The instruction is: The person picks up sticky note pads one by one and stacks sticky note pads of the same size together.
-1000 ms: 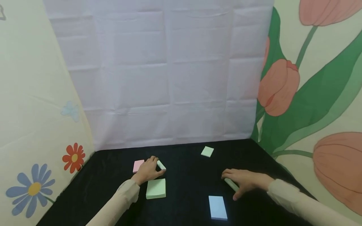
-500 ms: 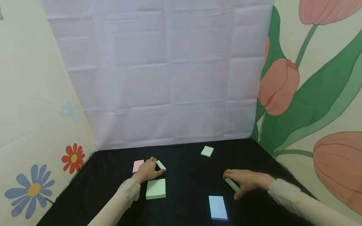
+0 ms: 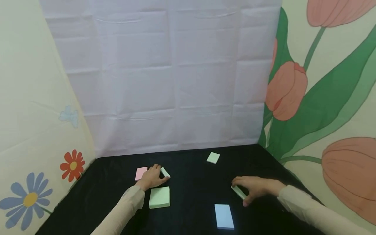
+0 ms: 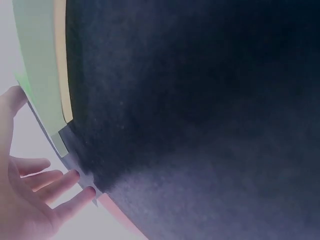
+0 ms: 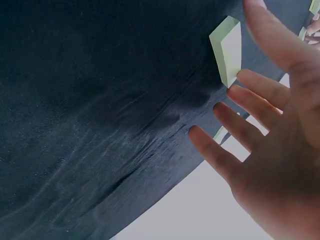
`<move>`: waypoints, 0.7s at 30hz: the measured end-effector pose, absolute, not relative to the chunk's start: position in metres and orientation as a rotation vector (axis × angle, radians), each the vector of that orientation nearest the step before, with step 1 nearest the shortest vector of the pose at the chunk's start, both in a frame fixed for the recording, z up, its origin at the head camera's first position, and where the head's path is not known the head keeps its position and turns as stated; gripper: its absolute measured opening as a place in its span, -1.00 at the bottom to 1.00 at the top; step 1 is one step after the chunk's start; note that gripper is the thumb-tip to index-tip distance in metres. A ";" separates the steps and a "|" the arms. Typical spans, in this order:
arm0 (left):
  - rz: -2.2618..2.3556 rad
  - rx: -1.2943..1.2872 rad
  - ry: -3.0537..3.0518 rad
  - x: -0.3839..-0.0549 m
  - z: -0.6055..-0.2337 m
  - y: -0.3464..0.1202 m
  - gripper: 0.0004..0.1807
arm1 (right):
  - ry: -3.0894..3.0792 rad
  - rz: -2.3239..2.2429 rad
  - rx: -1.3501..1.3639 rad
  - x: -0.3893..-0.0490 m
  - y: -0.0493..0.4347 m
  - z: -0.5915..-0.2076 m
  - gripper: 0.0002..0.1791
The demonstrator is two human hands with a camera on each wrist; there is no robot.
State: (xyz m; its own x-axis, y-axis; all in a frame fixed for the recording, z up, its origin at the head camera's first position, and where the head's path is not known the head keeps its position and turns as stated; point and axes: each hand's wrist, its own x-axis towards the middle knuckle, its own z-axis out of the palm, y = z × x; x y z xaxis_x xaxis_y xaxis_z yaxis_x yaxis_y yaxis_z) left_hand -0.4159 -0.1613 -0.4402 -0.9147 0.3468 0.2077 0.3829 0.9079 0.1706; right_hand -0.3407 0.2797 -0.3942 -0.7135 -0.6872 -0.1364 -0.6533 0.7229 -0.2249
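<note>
Nearest, a blue pad (image 3: 224,216) lay on the black counter (image 3: 191,210), with a big green pad (image 3: 159,197) to its left. Just beyond, the right hand (image 3: 255,188) had its grip spread wide about a narrow pad (image 3: 238,192), the thumb apart from it; fingertip contact I could not tell. The left hand (image 3: 151,178) was likewise spread, beside a pale pad (image 3: 165,172), any touch unclear. A pink pad (image 3: 140,173) sat close on its left; a careless sweep might have knocked it, and a one-sided push skewed either small pad. The hands had sideways room between them; a far pad (image 3: 213,158) lay near the back edge.
</note>
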 end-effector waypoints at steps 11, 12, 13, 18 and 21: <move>-0.280 -0.552 -2.907 -0.415 -0.441 -0.163 -0.24 | 2.740 -0.288 -1.158 -0.344 0.279 -0.398 -0.31; -0.278 -0.556 -2.907 -0.416 -0.442 -0.163 -0.26 | 2.741 -0.292 -1.163 -0.344 0.280 -0.398 -0.31; -0.273 -0.557 -2.910 -0.416 -0.442 -0.163 -0.28 | 2.743 -0.296 -1.168 -0.344 0.280 -0.399 -0.31; -0.254 -0.556 -2.916 -0.419 -0.441 -0.161 -0.35 | 2.758 -0.306 -1.193 -0.343 0.282 -0.400 -0.34; -0.260 -0.553 -2.925 -0.420 -0.440 -0.161 -0.35 | 2.762 -0.311 -1.195 -0.340 0.284 -0.400 -0.37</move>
State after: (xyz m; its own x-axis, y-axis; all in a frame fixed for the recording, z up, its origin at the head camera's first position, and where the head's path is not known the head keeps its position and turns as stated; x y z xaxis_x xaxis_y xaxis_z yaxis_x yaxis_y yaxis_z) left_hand -0.4200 -0.1606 -0.4403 -0.9202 0.3466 0.1821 0.3733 0.9169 0.1411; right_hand -0.3404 0.2837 -0.4001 -0.6820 -0.7309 -0.0249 -0.7070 0.6676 -0.2332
